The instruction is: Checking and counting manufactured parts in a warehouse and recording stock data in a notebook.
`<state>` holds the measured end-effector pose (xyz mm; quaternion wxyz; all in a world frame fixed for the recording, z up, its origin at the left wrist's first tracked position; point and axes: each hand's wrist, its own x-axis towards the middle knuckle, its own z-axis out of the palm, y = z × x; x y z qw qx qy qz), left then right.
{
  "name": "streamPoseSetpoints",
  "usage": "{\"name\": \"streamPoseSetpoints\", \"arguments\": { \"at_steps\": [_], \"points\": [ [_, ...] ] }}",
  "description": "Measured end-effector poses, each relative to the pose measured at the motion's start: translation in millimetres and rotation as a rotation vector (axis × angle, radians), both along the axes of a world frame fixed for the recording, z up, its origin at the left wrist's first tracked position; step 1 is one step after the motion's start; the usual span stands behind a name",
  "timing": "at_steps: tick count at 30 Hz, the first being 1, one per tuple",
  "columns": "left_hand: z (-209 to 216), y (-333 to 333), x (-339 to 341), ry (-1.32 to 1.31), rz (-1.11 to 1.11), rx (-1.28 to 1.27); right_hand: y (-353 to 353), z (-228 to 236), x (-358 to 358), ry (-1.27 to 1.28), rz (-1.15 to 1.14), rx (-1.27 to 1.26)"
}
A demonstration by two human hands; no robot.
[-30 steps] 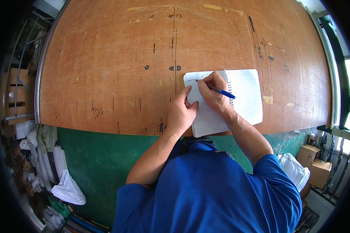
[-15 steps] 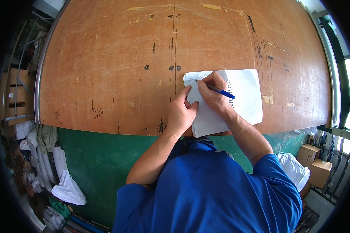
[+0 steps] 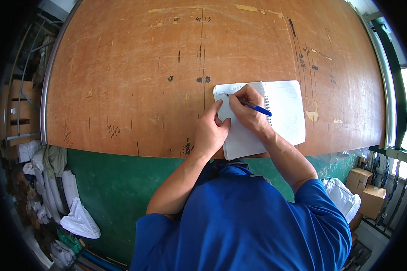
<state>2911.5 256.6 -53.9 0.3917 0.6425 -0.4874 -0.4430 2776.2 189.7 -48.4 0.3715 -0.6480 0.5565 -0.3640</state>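
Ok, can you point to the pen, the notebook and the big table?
Pen (image 3: 263, 110): head view, on its blue end.
Notebook (image 3: 286, 110): head view, on its right page.
Big table (image 3: 133, 65): head view, on its brown top.

A bright blue top (image 3: 253, 221) is worn, with short, loose sleeves (image 3: 325, 205) that end around the elbows. Soft creases run through its cloth, darker blue in the folds. Something dark, hard to make out, shows at its far edge. Forearms (image 3: 181, 185) and hands (image 3: 210, 132) are bare.
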Motion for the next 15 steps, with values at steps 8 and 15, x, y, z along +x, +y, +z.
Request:
{"name": "streamPoseSetpoints", "arguments": {
  "at_steps": [8,15],
  "points": [
    [-1.3,0.3,-0.3,-0.003,0.000,-0.019,0.1,-0.7,0.9,-0.027,-0.018,-0.003],
    [-0.2,0.2,-0.2,0.005,-0.001,-0.009,-1.1,-0.3,-2.0,0.031,0.012,-0.002]
  ]
}}
